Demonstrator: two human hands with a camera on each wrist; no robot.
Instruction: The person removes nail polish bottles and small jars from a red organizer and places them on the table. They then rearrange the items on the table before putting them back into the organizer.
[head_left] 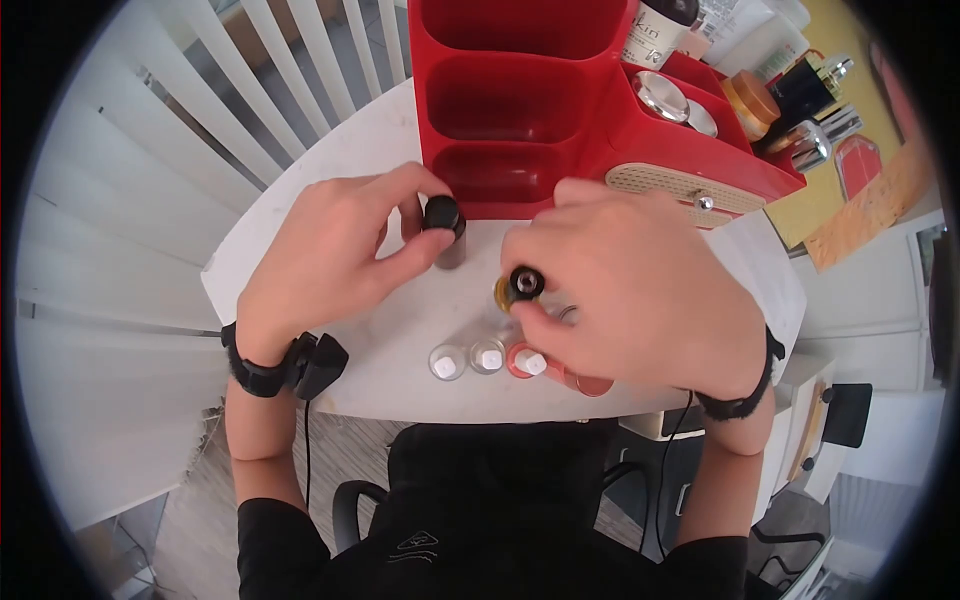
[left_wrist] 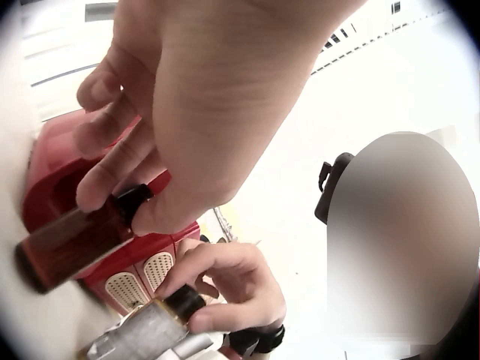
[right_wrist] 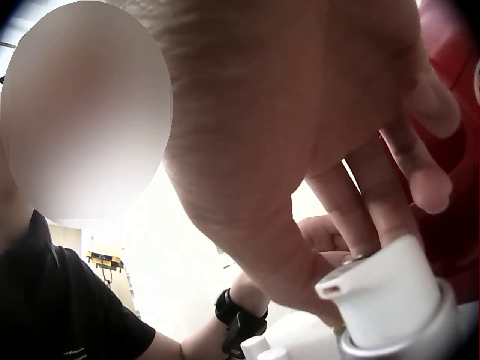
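Note:
My left hand (head_left: 335, 250) pinches the black cap of a dark reddish-brown bottle (left_wrist: 79, 247) between thumb and fingers. That bottle stands near the front of the red organizer (head_left: 590, 150). My right hand (head_left: 640, 280) pinches the black cap (head_left: 526, 283) of a second bottle, whose yellowish side shows beside the cap. In the left wrist view this second bottle (left_wrist: 142, 330) carries a greyish label. Just in front of it stand two clear bottles with white tops, one a clear bottle (head_left: 446, 362), and a coral bottle (head_left: 522, 362) with a white top.
Red compartments face me at the back of the white table (head_left: 350, 390). The organizer's right side holds cosmetics, including a silver round lid (head_left: 662, 96) and an amber jar (head_left: 750, 103). A white pump top (right_wrist: 386, 296) rises close below the right wrist. White slats (head_left: 170, 120) border the left side.

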